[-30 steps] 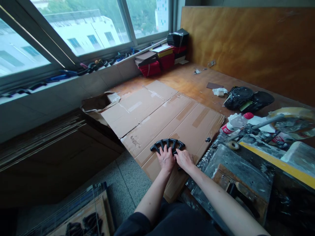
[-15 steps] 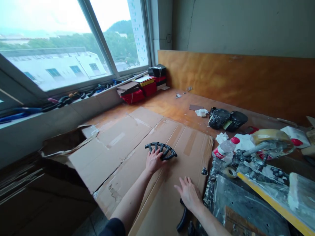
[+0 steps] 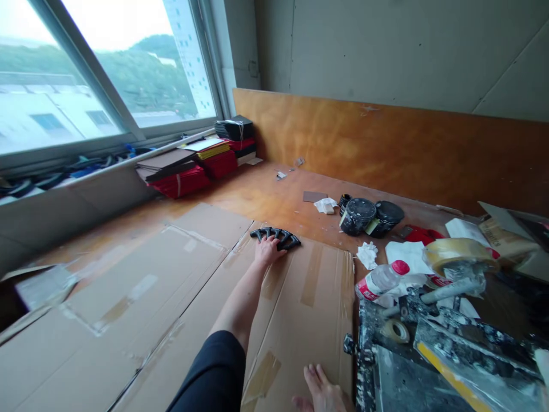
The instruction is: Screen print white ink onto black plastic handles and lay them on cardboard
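A black ribbed arc-shaped piece [image 3: 290,241] is being gripped by the left hand [image 3: 268,250], whose fingers are being curled over the ribs. The piece is being held at the far edge of a flattened cardboard sheet [image 3: 309,326], its curved side being turned toward the back of the worktop [image 3: 244,189]. The right hand [image 3: 323,395] is being held low over the sheet's near end, close to its right edge, with its visible fingers being parted; whether the cardboard is being touched by it cannot be told.

At the sheet's right edge, a small dark clump [image 3: 349,343] is being seen. Beyond that edge, a paint-smeared metal plate [image 3: 403,380] is being partly covered by a small tape roll [image 3: 390,330]. Farther back, a red-capped bottle [image 3: 381,280] is lying near a crumpled tissue [image 3: 368,255], with a large tape roll [image 3: 457,252] to their right.

Toward the worktop's back edge, two black tubs are being seen side by side, the left tub [image 3: 359,216] and the right tub [image 3: 389,218]. The back edge is being bordered by an orange wooden board [image 3: 386,149]; at the far left corner, red and black stacks [image 3: 180,181] are being lit by the window [image 3: 146,74].
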A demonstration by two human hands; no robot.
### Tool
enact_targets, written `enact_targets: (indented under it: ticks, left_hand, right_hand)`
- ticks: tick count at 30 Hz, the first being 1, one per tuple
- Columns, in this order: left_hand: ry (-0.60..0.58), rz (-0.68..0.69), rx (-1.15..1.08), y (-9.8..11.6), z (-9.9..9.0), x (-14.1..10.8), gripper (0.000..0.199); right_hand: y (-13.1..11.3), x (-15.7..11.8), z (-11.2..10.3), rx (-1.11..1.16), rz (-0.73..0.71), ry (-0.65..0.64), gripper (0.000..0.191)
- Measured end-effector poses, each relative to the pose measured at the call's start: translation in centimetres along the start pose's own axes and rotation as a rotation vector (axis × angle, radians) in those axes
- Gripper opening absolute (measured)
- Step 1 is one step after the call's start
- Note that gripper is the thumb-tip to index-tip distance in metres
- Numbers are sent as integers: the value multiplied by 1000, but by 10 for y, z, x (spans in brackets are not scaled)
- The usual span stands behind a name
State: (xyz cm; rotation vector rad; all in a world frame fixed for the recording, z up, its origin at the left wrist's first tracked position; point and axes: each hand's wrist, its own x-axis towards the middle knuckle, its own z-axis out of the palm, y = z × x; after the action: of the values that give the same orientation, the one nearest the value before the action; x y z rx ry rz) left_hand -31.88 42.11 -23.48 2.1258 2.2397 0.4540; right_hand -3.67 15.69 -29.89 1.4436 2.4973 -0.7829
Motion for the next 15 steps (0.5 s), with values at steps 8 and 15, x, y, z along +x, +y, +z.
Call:
enact_targets:
  ticks: [8,15]
  left_hand:
    - [194,-8,28,17,25,-36,61]
    - [200,-104,-80,30,32,-129,66]
  right_hand:
    - [-21,-21,-34,74,32,38,61]
    - [-31,-47,-63,124,-94,181,45]
